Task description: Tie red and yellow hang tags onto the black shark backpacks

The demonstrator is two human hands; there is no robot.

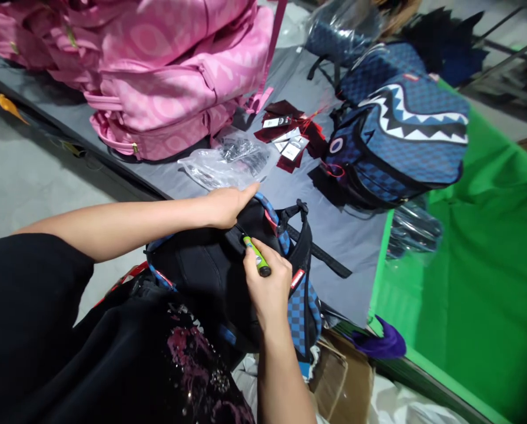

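Observation:
A black backpack (201, 265) with blue checkered sides lies tilted against my body at the table's edge, its black padded side facing up. My left hand (228, 206) is closed on its top edge, near the blue checkered trim, with the thumb stretched along it and the other fingertips hidden. In my right hand (269, 277) is a green-handled tool (257, 257) with a black end and a thin dark shaft, which points at the backpack just beside my left fingers. The tool's tip is hidden, so its exact kind is unclear. A black shoulder strap (305, 247) hangs next to my right hand.
Pink backpacks (166, 94) are piled on the grey table (334, 235) at the left. A clear plastic bag (228, 159) and red tags (292, 135) lie behind the work. Blue checkered backpacks (404, 135) stand right, beside a green-covered surface (475, 282). A cardboard box (342, 377) is below.

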